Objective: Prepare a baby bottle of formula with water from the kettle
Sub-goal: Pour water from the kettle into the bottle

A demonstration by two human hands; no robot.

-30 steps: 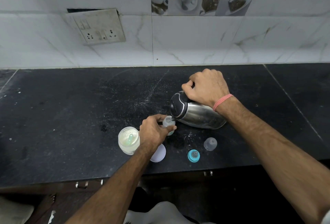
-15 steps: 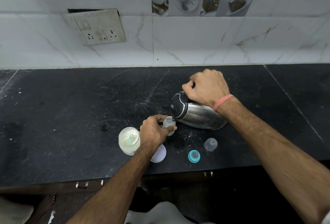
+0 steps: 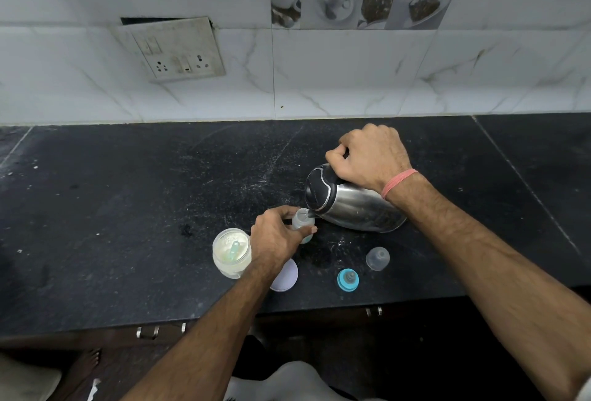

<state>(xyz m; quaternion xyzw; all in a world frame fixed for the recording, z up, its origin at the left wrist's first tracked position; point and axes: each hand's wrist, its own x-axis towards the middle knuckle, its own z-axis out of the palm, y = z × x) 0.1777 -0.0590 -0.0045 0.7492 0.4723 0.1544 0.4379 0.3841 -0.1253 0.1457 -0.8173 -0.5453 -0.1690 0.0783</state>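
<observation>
A steel kettle (image 3: 358, 205) with a black lid is tipped far over to the left, its spout right at the mouth of a small clear baby bottle (image 3: 300, 219). My right hand (image 3: 371, 157) grips the kettle's handle from above. My left hand (image 3: 275, 237) is wrapped around the bottle, which stands upright on the black counter (image 3: 128, 208). An open jar of white formula powder (image 3: 231, 252) with a pale green scoop inside stands just left of my left wrist.
Near the counter's front edge lie a pale round lid (image 3: 286, 276), a teal ring with the teat (image 3: 348, 279) and a clear dome cap (image 3: 377, 258). A socket plate (image 3: 174, 49) hangs on the tiled wall. Drawer handles (image 3: 147, 332) sit below the edge.
Almost nothing has moved: the kettle stays tilted over the bottle and both hands keep their grip.
</observation>
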